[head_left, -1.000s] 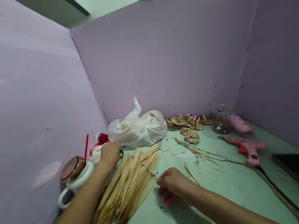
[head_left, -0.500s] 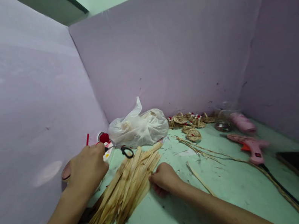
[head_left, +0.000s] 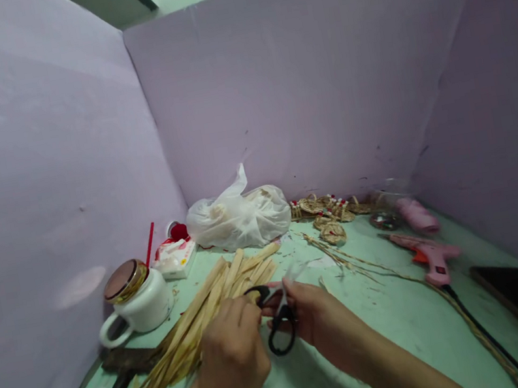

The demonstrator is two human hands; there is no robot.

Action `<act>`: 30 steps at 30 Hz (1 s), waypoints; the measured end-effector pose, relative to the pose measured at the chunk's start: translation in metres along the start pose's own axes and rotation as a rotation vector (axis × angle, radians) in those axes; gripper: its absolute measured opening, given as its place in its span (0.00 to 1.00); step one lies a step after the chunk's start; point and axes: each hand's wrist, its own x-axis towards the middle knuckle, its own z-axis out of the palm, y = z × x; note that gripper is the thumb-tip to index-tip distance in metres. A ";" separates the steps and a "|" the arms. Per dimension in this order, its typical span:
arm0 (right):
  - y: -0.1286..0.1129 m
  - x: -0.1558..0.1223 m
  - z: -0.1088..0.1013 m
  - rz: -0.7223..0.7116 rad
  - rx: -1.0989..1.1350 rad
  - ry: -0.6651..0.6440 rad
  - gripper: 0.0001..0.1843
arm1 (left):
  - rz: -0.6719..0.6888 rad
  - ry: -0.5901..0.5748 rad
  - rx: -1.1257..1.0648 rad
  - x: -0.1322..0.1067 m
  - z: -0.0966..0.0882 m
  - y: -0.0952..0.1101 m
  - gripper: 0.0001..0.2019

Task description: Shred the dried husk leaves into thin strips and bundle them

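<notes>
1. The scissors were held low over the front middle of the bench, between both hands, just beside the near end of the strips. Their black plastic loops pointed at the person; the thin metal blades angled up and away, blurred.
2. The left hand was curled knuckles-up, fingers closed on the upper loop, forearm coming in from the bottom edge.
3. The right hand met it from the other side, fingers bent and gripping the handles too. Which fingers passed through the loops could not be told.
4. The strips were flat, pale, dry and stiff, fanned in a loose bundle running left and toward the near edge.
5. A round white glazed mug with a shiny gold lid stood left of the bundle.
6. A crumpled, translucent plastic bag lay behind it.
7. A pink glue gun lay well apart on the right.
</notes>
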 end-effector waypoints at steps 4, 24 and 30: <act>0.013 -0.009 0.004 -0.118 -0.051 0.129 0.22 | -0.189 -0.182 -0.183 -0.004 0.007 0.022 0.16; 0.035 0.063 0.008 0.296 -0.530 0.355 0.08 | -1.307 -0.094 -1.367 0.008 0.024 -0.034 0.18; 0.030 0.047 0.008 0.144 -0.487 0.375 0.08 | -1.330 -0.138 -1.401 0.008 0.016 -0.043 0.17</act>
